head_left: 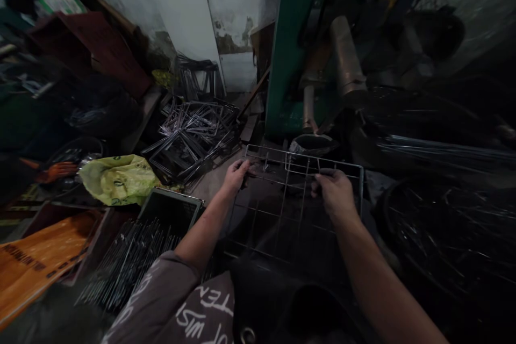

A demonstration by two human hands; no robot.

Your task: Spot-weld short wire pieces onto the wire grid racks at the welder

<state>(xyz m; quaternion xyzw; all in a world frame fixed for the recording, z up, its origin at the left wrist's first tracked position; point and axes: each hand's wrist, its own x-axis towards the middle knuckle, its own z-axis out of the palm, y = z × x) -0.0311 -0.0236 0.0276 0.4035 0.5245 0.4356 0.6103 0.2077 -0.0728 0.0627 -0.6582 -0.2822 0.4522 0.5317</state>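
Left grip [237, 176] pinches the rack [284, 185] at its far left corner, right grip [334, 191] closes on wires opposite, apparently spread wide to keep it steady. The rack spans the person's front, just before the green machine [288, 37]! Out left, rods [129, 258] lie bunched lengthwise, seemingly for tidiness; frames [193, 123] heap beyond.

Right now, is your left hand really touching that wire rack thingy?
Touching. The head view shows the left hand pinching the wire rack at its left side, near the far corner, with no gap between them.
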